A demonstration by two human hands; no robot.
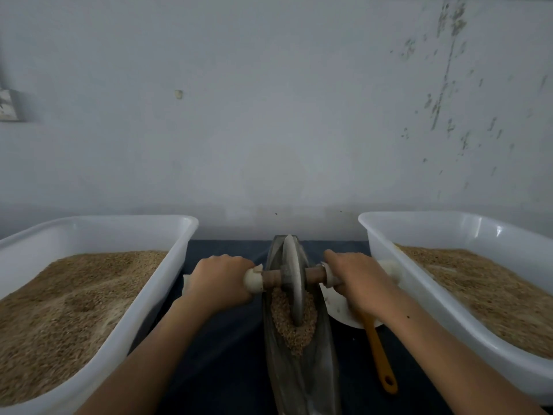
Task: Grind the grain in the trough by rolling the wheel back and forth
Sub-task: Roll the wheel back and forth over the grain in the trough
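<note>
A: Wheel (294, 280) sits upright in the trough (302, 363), rim buried in the grain (294, 330) around mid-length. We hold it by the axle (314, 275), one hand per side.

B: Grip state?

A: Left hand (220, 281) has its fingers curled around the padded left end of the axle. Right hand (357, 283) is wrapped around the right end the same way. Both closed on it, knuckles up. We judge that the symmetric hold is there to keep the disc vertical, so it tracks the groove instead of tipping onto a wall.

B: Why the white wrap (253, 281) on the ends?

A: Looks like cushioning for the palms; we can't tell the material.

B: Trough placement?

A: It runs lengthwise away from us on the dark bench (227, 339), between the two tubs, so the stroke is a straight push-pull with both arms. The left tub (167, 283) and right tub (386, 265) both hold grain, just beside the trough on either side. We read one as feed and one as output, but can't say which.

B: Anything else?

A: An orange-handled tool (380, 357) lies right of the trough, its head on a white dish (341, 313) under our right forearm. We take it for a brush or scoop; the head is hidden.

B: Progress?

A: Kernels look mostly whole and coarse. We judge it mid-grind, with plenty of passes left.
</note>
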